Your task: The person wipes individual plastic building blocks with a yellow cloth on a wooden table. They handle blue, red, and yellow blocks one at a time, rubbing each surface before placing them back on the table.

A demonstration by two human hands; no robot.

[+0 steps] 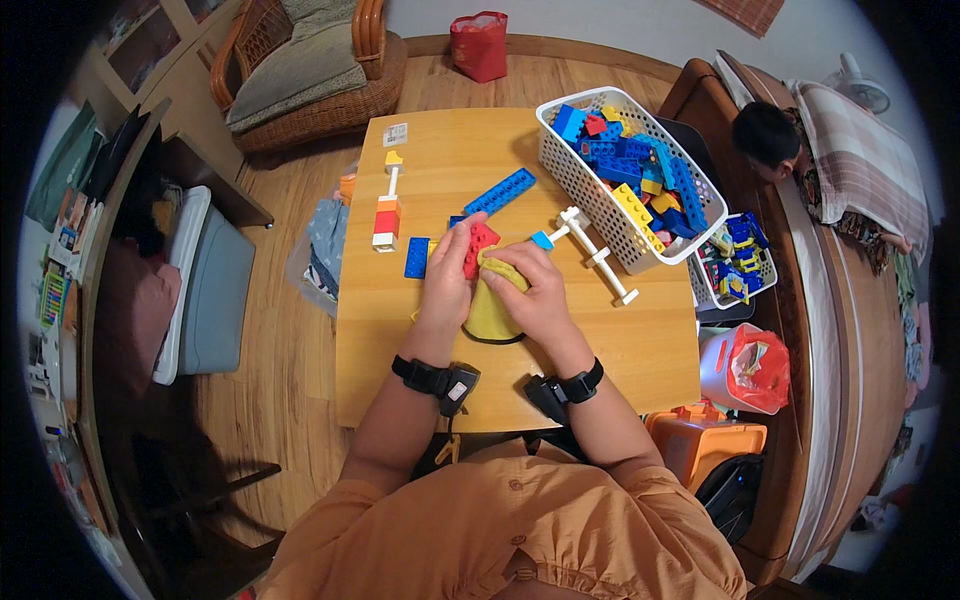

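My left hand [448, 277] holds a red toy building brick [478, 244] with studs, over the middle of the wooden table [615, 360]. Pinched in my right hand [532, 285] is a yellow cloth [495, 311] with a dark edge; its top touches the brick and the rest hangs down. A long blue brick [500, 192] lies just beyond my hands. Left of my left hand lies a blue brick [417, 258], with yellow pieces partly hidden beside it. White rod pieces [600, 255] joined to a light blue piece lie to the right. A red and white brick stack [387, 217] with a white rod lies at the left.
A white perforated basket [637, 251] full of bricks stands at the table's back right corner. Beside it is a smaller white basket [731, 296] with wrapped packets. A lined bin [720, 367] and an orange box [701, 442] stand right of the table. Another person [769, 142] lies on the bed.
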